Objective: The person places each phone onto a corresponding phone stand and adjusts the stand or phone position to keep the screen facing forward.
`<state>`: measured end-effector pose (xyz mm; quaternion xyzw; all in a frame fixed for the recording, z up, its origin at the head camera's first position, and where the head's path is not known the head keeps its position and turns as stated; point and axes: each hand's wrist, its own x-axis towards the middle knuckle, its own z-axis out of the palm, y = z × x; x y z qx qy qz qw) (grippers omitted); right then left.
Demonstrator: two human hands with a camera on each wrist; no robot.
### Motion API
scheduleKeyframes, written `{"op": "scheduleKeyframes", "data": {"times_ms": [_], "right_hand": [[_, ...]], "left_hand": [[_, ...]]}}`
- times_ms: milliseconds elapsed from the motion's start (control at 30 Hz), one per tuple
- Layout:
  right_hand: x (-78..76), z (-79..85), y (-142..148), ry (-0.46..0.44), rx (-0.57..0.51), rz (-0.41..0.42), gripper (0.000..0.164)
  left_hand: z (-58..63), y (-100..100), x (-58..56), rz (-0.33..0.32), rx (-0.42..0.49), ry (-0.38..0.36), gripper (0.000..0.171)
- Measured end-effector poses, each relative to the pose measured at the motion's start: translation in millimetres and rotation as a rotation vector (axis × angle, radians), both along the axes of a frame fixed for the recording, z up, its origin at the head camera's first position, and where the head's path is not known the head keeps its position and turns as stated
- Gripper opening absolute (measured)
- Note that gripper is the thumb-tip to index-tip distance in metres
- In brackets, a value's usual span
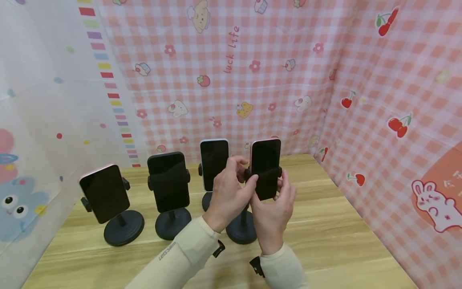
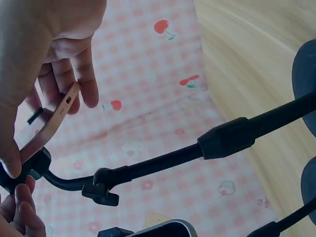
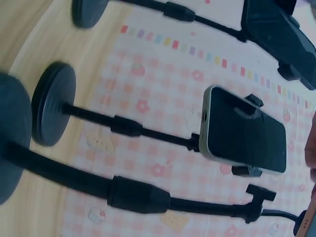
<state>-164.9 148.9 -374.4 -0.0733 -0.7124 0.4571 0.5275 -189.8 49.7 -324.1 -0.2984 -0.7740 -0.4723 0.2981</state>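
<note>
A pink-edged phone (image 1: 266, 154) sits upright in the black clamp (image 1: 247, 174) of the rightmost phone stand. My left hand (image 1: 229, 192) pinches the clamp's left side, thumb in front, other fingers partly hidden. From below and the right, my right hand (image 1: 273, 210) holds the phone's lower part, with fingers along its right edge near the other clamp arm. In the left wrist view the phone's bottom edge (image 2: 61, 111) with its port shows between thumb and fingers. The stand's black pole (image 3: 138, 195) runs down to a round base (image 1: 241, 233).
To the left stand three more black holders, each with a phone: a pink-edged phone (image 1: 104, 193), a black phone (image 1: 169, 182) and a pale-edged phone (image 1: 214, 160). All are on a wooden table (image 1: 325, 241). Patterned cloth (image 1: 223, 92) hangs behind and at both sides.
</note>
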Motion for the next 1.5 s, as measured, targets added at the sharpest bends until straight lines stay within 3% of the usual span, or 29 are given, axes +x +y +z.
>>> {"op": "scheduleKeyframes", "data": {"times_ms": [133, 367, 633, 767, 967, 1200, 1367, 1500], "right_hand": [[-4.1, 0.1, -9, -0.008, -0.007, -0.017, 0.083], [-10.5, 0.1, -10, -0.089, 0.074, -0.067, 0.088], [-17.2, -0.4, -8, -0.128, 0.104, -0.056, 0.088], [-19.5, -1.2, -9, -0.124, 0.125, -0.054, 0.088], [-16.4, -1.2, -9, -0.113, 0.156, -0.062, 0.089], [-13.4, -1.3, -8, -0.121, 0.187, -0.048, 0.088], [-12.9, -0.5, -8, -0.153, 0.199, -0.028, 0.09], [-11.3, 0.7, -8, -0.174, 0.18, 0.004, 0.094]], "left_hand": [[-1.3, -3, -4.7, -0.015, -0.005, -0.014, 0.033], [0.1, -6, -10.6, -0.041, -0.048, -0.098, 0.033], [-2.5, -5, -15.2, -0.019, -0.073, -0.041, 0.033], [-4.8, -7, -16.7, -0.02, -0.074, -0.052, 0.033], [-11.8, -10, -13.5, -0.043, -0.074, -0.093, 0.038], [-14.7, -14, -9.4, -0.063, -0.089, -0.088, 0.043], [-14.2, -18, -7.8, -0.041, -0.108, -0.1, 0.047], [-17.0, -24, 0.2, -0.013, -0.116, -0.153, 0.054]]}}
